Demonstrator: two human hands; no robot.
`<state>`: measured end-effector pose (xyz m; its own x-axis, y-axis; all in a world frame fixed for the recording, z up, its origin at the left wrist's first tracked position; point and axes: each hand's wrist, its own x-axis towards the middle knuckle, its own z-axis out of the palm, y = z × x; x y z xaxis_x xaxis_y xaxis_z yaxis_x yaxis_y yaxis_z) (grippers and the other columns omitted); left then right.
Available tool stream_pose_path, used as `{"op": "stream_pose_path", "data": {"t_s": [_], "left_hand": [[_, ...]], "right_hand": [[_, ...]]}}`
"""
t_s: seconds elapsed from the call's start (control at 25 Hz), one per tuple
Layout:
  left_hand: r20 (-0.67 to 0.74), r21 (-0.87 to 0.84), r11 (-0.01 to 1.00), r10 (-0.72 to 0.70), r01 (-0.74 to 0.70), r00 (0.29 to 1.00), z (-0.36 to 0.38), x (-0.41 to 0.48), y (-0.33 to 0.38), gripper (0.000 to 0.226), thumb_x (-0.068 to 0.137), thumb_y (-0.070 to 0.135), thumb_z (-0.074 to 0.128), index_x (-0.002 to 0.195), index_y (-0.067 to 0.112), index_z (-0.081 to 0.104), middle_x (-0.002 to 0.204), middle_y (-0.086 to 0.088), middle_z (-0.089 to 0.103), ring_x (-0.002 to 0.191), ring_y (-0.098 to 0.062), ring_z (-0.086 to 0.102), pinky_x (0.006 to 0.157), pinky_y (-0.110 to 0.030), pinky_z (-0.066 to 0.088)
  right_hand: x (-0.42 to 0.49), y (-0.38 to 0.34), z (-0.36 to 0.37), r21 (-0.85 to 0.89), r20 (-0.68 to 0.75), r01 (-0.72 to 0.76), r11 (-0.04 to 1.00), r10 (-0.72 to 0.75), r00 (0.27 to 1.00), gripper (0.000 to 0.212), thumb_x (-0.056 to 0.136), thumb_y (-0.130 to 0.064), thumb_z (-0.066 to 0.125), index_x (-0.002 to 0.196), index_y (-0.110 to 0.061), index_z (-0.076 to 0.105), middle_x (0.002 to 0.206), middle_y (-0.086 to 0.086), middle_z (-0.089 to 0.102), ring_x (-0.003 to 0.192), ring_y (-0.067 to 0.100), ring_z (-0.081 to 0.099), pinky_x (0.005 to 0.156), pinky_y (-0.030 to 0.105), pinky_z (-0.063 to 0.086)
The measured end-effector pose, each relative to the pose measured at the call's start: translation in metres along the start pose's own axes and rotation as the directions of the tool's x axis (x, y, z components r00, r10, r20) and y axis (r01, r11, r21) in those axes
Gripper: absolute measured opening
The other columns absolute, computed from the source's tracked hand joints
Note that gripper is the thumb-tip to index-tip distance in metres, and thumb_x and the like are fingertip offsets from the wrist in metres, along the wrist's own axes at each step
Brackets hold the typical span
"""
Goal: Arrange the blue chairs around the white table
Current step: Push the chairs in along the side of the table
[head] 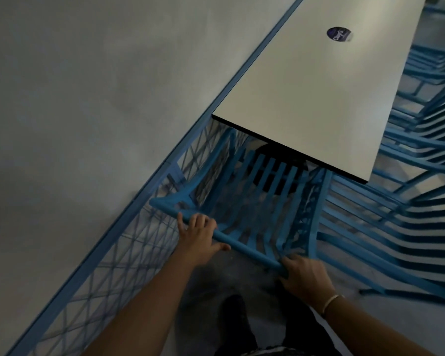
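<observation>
Chair: the blue slatted chair (254, 201) sits at the lower middle of the frame, its seat pushed partly under the short end of the table, its top rail running diagonally from middle left down to the right.
Left hand: the left hand (198, 235) is wrapped over the top rail near its upper-left end, fingers curled over the bar, thumb stretched along the near side.
Right hand: the right hand (306, 278) clasps the same rail at its lower-right end, fingers folded round the bar; a pale band (330, 301) circles the wrist.
Table: the white table (332, 86) stretches from the frame's centre to the upper right, dark-edged, with a round dark sticker (339, 34) near its far part.
Other chairs: more blue chairs (396, 214) line the table's right side, slats overlapping, blurred.
Railing: a blue lattice railing (108, 265) runs diagonally from lower left toward the top, just beside the chair's left side.
Floor: a dark shoe (235, 319) stands on grey floor at the bottom middle, between the forearms.
</observation>
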<state>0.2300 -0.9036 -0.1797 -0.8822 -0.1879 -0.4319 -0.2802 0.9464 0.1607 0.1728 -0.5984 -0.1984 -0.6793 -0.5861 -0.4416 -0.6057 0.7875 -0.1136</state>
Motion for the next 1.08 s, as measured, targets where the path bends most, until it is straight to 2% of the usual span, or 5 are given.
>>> {"op": "stream_pose_path", "data": {"t_s": [0.2, 0.32, 0.76, 0.92, 1.08], "left_hand": [[0.001, -0.037, 0.999, -0.002, 0.002, 1.000, -0.008, 0.018, 0.004, 0.069, 0.079, 0.084, 0.040, 0.119, 0.028, 0.043, 0.138, -0.001, 0.035, 0.141, -0.025, 0.020, 0.113, -0.069, -0.012], [0.005, -0.078, 0.997, 0.021, -0.020, 1.000, -0.013, 0.039, 0.008, 0.063, 0.080, 0.081, 0.047, 0.118, 0.030, 0.043, 0.142, -0.001, 0.029, 0.144, -0.027, 0.015, 0.111, -0.068, -0.017], [0.007, -0.061, 0.996, 0.064, -0.063, 0.998, -0.027, 0.092, 0.033, 0.056, 0.085, 0.075, 0.049, 0.119, 0.031, 0.043, 0.150, -0.006, 0.018, 0.146, -0.029, 0.004, 0.108, -0.068, -0.021], [-0.023, -0.072, 0.994, 0.080, -0.082, 0.997, -0.029, 0.103, 0.041, 0.054, 0.085, 0.075, 0.050, 0.116, 0.031, 0.044, 0.152, -0.006, 0.017, 0.146, -0.029, 0.004, 0.109, -0.068, -0.020], [-0.026, -0.037, 0.995, 0.091, -0.092, 0.995, -0.038, 0.121, 0.042, 0.059, 0.083, 0.077, 0.049, 0.119, 0.031, 0.044, 0.153, -0.008, 0.018, 0.147, -0.031, 0.004, 0.107, -0.067, -0.023]], "right_hand": [[0.015, 0.011, -0.011, 0.009, -0.054, 0.010, 1.000, -0.010, 0.998, 0.038, 0.087, -0.057, 0.053, 0.116, -0.035, 0.066, 0.103, -0.008, 0.069, 0.089, 0.014, 0.069, 0.072, 0.030, 0.057], [0.026, 0.022, -0.015, 0.021, -0.079, -0.025, 0.999, 0.027, 0.997, 0.034, 0.089, -0.051, 0.053, 0.113, -0.033, 0.067, 0.101, -0.006, 0.068, 0.086, 0.018, 0.069, 0.070, 0.036, 0.059], [0.048, 0.055, -0.030, 0.178, -0.084, -0.066, 0.982, 0.082, 0.993, 0.026, 0.093, -0.040, 0.061, 0.114, -0.025, 0.068, 0.113, -0.004, 0.065, 0.102, 0.020, 0.066, 0.087, 0.036, 0.057], [0.053, 0.069, -0.030, 0.175, -0.100, -0.066, 0.982, 0.085, 0.991, 0.022, 0.091, -0.043, 0.062, 0.107, -0.028, 0.068, 0.105, -0.006, 0.066, 0.093, 0.014, 0.067, 0.081, 0.029, 0.057], [0.066, 0.077, -0.039, 0.160, -0.146, -0.042, 0.986, 0.066, 0.987, 0.022, 0.091, -0.039, 0.066, 0.108, -0.025, 0.070, 0.100, -0.003, 0.067, 0.087, 0.017, 0.068, 0.076, 0.031, 0.057]]}}
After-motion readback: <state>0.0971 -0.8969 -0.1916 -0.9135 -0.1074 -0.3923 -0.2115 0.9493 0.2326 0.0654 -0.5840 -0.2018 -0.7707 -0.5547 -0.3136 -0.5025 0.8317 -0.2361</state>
